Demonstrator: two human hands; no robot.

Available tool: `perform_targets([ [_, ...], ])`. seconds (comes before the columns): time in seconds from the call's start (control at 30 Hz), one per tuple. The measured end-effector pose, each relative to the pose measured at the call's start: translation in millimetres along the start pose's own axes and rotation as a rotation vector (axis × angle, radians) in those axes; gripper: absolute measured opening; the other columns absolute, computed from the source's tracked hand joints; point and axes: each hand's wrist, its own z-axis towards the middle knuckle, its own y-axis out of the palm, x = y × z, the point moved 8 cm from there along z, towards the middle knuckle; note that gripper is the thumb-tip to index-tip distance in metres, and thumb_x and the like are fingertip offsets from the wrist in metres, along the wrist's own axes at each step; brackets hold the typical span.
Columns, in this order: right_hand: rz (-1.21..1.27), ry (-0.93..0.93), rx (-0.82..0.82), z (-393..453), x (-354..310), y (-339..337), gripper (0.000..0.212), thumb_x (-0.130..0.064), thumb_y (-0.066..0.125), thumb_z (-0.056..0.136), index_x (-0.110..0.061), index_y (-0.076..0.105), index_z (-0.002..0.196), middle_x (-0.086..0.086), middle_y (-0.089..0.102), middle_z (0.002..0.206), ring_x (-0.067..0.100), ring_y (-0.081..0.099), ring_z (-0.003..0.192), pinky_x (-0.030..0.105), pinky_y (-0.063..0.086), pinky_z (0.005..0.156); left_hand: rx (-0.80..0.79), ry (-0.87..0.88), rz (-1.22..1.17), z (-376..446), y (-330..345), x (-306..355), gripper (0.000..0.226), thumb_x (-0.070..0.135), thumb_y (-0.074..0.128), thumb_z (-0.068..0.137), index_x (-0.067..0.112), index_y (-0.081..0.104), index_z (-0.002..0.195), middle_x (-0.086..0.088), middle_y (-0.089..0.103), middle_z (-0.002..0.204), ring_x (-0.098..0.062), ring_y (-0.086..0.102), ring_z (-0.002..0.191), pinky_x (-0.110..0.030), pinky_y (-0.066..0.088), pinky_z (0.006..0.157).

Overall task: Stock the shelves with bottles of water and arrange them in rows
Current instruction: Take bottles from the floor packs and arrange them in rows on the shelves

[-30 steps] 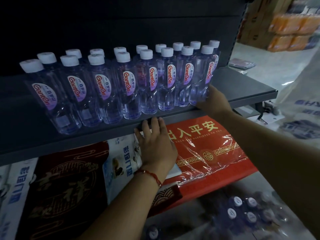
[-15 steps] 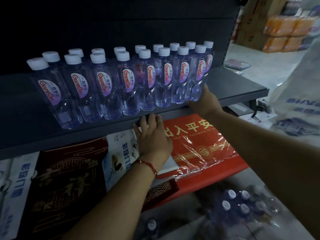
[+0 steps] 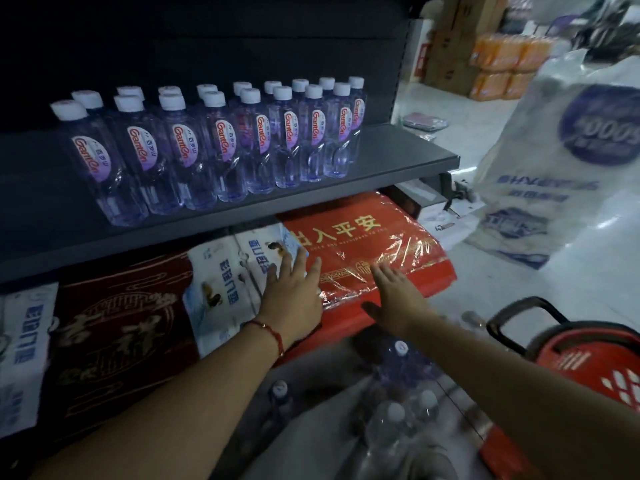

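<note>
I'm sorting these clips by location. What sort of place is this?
Most likely a shop or its stockroom: a dark retail shelf carries labelled water bottles in rows, a red shopping basket sits on the floor, and wrapped orange packs are stacked behind.

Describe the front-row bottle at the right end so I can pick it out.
Start at the dark shelf holding two rows of white-capped water bottles. Follow the front row rightward to the last bottle. Nothing but bare shelf lies to its right, and one back-row bottle stands just behind it.

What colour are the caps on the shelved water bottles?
White, every cap on the water bottles; the head view shows them clearly.
</note>
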Motion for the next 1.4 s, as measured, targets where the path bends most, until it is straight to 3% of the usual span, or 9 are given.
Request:
perform_targets([
  [0.17,-0.012,0.066,-0.130,-42,20,69,0.080,-0.035,0.048,0.097,-0.011,0.004,0.160,0.014,0.006,0.167,0.031,0.009,0.154,0.040,0.009,0.125,-0.137,0.106,0.167,-49,55,20,0.074,0.038,0.049,0.099,0.017,0.011,0.160,-0.015,0.005,0.167,-0.035,0.008,0.153,-0.051,0.013,0.123],
  [0.33,0.026,0.146,-0.173,-66,32,134,0.076,-0.049,0.029,0.094,-0.010,0.020,0.158,0.016,0.015,0.165,0.031,0.014,0.153,0.043,0.013,0.124,-0.329,0.159,0.347,-88,114,11,0.073,0.035,0.045,0.099,0.016,0.009,0.160,-0.018,0.001,0.167,-0.039,0.009,0.152,-0.055,0.014,0.122],
  [0.43,0.051,0.204,-0.214,-77,38,159,0.082,-0.047,0.049,0.095,-0.012,0.012,0.159,0.015,0.012,0.166,0.030,0.013,0.153,0.042,0.014,0.124,-0.425,0.169,0.435,-100,136,4,0.071,0.033,0.041,0.102,0.013,0.005,0.160,-0.020,-0.001,0.166,-0.041,0.011,0.151,-0.056,0.015,0.121],
  [0.6,0.059,0.274,-0.247,-73,53,182,0.083,-0.044,0.055,0.096,-0.014,0.011,0.160,0.014,0.010,0.167,0.034,0.015,0.152,0.040,0.015,0.124,-0.493,0.175,0.516,-97,166,-6,0.068,0.036,0.042,0.103,0.011,0.013,0.159,-0.021,0.013,0.164,-0.041,0.027,0.144,-0.054,0.030,0.113],
  [0.7,0.095,0.332,-0.233,-65,65,192,0.082,-0.045,0.055,0.096,-0.013,0.013,0.159,0.015,0.012,0.166,0.036,0.017,0.151,0.041,0.017,0.123,-0.529,0.129,0.508,-88,182,-16,0.059,0.039,0.047,0.101,0.015,0.031,0.151,-0.017,0.037,0.151,-0.033,0.045,0.130,-0.046,0.039,0.102],
  [0.8,0.113,0.376,-0.223,-57,74,203,0.083,-0.046,0.055,0.095,-0.014,0.013,0.159,0.019,0.013,0.165,0.038,0.020,0.150,0.042,0.019,0.123,-0.598,0.100,0.499,-79,194,-26,0.046,0.037,0.050,0.100,0.019,0.043,0.141,-0.012,0.049,0.140,-0.029,0.051,0.125,-0.042,0.042,0.098],
  [0.97,0.158,0.435,-0.146,-35,93,207,0.085,-0.042,0.062,0.092,-0.013,0.017,0.158,0.024,0.010,0.164,0.043,0.028,0.145,0.043,0.025,0.119,-0.713,0.086,0.452,-68,218,-43,0.048,0.031,0.055,0.098,0.022,0.042,0.144,-0.009,0.052,0.141,-0.029,0.055,0.126,-0.040,0.048,0.097],
  [1.2,0.234,0.550,-0.094,11,130,205,0.068,-0.029,0.063,0.091,-0.018,0.033,0.151,0.020,0.021,0.161,0.044,0.038,0.136,0.048,0.033,0.112,-0.674,0.064,0.279,-56,255,-38,0.036,0.034,0.049,0.101,0.014,0.049,0.131,-0.013,0.062,0.126,-0.031,0.063,0.112,-0.034,0.049,0.086],
  [1.4,0.155,0.539,-0.114,16,138,209,0.039,-0.017,0.057,0.092,-0.015,0.045,0.129,0.015,0.051,0.127,0.039,0.055,0.119,0.046,0.048,0.094,-0.666,0.049,0.153,-54,249,-12,0.029,0.025,0.056,0.097,0.010,0.053,0.122,-0.014,0.067,0.121,-0.032,0.065,0.110,-0.039,0.051,0.088],
])
